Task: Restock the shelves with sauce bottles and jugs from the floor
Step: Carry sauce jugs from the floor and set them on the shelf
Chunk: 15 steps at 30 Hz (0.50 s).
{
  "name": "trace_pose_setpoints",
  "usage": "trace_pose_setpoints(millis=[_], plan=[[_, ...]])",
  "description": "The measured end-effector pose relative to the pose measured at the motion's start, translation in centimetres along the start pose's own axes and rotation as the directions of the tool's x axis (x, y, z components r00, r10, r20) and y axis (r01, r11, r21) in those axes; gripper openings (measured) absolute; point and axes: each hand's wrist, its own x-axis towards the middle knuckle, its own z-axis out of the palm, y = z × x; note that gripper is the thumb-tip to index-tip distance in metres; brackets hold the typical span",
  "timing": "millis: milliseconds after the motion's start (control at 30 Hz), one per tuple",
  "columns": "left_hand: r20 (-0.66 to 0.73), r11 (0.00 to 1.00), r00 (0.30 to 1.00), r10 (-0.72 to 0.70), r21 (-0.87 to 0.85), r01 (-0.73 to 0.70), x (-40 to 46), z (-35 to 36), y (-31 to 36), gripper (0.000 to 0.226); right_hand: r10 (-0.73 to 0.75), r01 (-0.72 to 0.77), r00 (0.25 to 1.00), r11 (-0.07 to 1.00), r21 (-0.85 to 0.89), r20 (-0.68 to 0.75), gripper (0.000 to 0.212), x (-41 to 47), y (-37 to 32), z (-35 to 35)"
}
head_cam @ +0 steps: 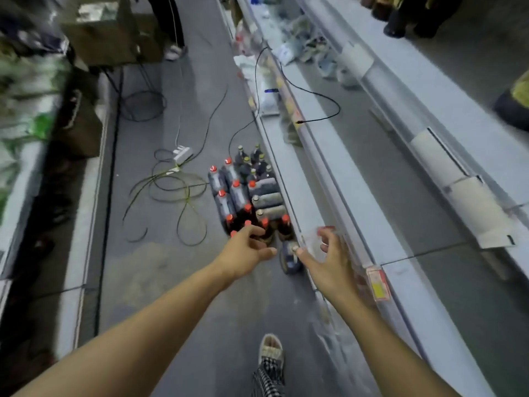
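Red-capped bottles (246, 207) stand packed cap to cap on the floor (177, 270), hard against the base of the shelf (357, 213), and both hands reach down toward the near end of that cluster with nothing held. The left hand (246, 253) hovers over the nearest caps, its fingers (252, 232) loosely curled and slightly spread; the right hand (326, 259) has its fingers (326, 234) spread and curved, beside a dark bottle (290, 257) that sits apart from the rest, close to the shelf edge. Blur hides whether any fingertip touches a cap yet. Trouble would likely come from the tight packing: pulling one bottle out at an angle could tip its neighbours like skittles, and the lone bottle could be knocked over by the right wrist. Several jugs (267, 196) farther back seem to lie on their sides and might roll. Loose cables (171, 190) coil on the floor just left of the cluster, a snag for a foot (270, 352) stepping sideways with a load.
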Motion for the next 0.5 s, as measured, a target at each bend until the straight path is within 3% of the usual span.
trace_pose_setpoints(millis=[200, 500], plan=[[0.002, 0.996, 0.996, -0.091, -0.010, 0.091, 6.7, 1.0, -3.1, 0.048, 0.080, -0.072, 0.992, 0.994, -0.085, 0.099, 0.064, 6.6, 3.7, 2.8], [0.078, 0.985, 0.983, -0.169, 0.056, 0.164, 19.3, 5.1, -11.7, 0.048, 0.242, -0.225, 0.963, 0.964, -0.143, 0.117, 0.065, 14.2, 14.2, 9.7]])
